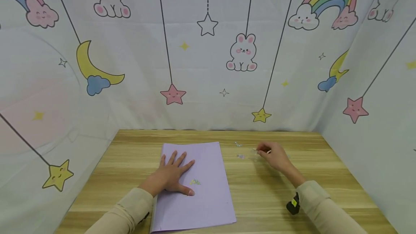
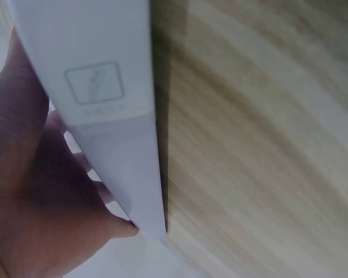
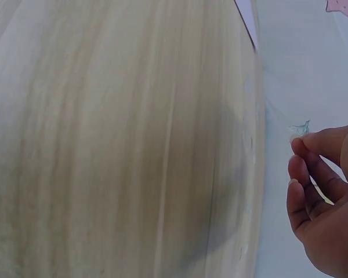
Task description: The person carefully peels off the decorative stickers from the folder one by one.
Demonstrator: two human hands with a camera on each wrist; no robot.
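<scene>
A purple folder [image 1: 208, 205] lies flat on the table, its pale spine [image 2: 116, 150] with a small square label facing the left wrist view. Spread across its upper left part, my left hand [image 1: 172, 176] rests with straight, parted fingers. Beside the thumb is a small yellow-green sticker [image 1: 195, 182] on the cover. To the folder's right, my right hand [image 1: 274, 156] is raised over the table. Between thumb and index finger it pinches a small clear sticker [image 3: 302, 128] with a bluish-green print; the other fingers are loosely bent. The sticker's exact picture is too small to make out.
Two small pale pieces, a bluish one [image 1: 238, 144] and a pinkish-grey one [image 1: 240, 156], lie on the wooden table [image 1: 266, 205] between folder and right hand. A white curtain [image 1: 208, 68] with printed stars and rabbits hangs behind and along both sides.
</scene>
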